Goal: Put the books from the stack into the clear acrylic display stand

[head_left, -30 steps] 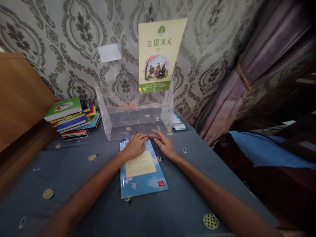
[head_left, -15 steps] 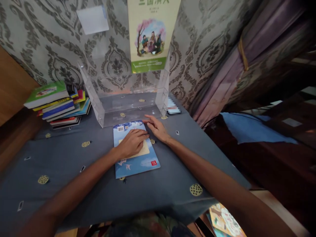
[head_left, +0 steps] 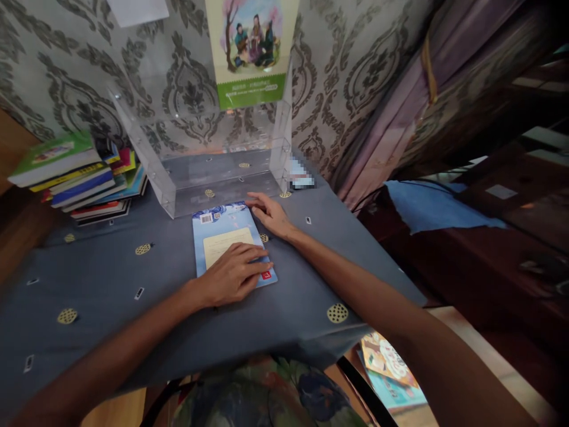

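Note:
A thin blue book (head_left: 224, 222) with a barcode and a cream text panel lies flat on the cloth-covered table. Across its lower part rests my left hand (head_left: 233, 273), palm down, fingers stretched toward the right edge. My right hand (head_left: 270, 216) lies at the book's upper right corner, fingers extended, the fingertips touching or very close to that edge. Just behind the book stands a clear acrylic stand (head_left: 166, 190). A green and cream book (head_left: 251, 56) is upright on it, its top cut off by the view.
A pile of books (head_left: 84, 178) sits at the table's left. Behind is a patterned wall covering (head_left: 186, 83) with a white paper (head_left: 137, 9); a purple curtain (head_left: 382, 118) hangs right. More books (head_left: 391, 367) lie below the table's front right edge. A blue cloth (head_left: 435, 207) is farther right.
My left hand has slid down the blue book toward its near edge, uncovering more of the cream panel. My right hand stays by the upper corner. The camera view has shifted slightly.

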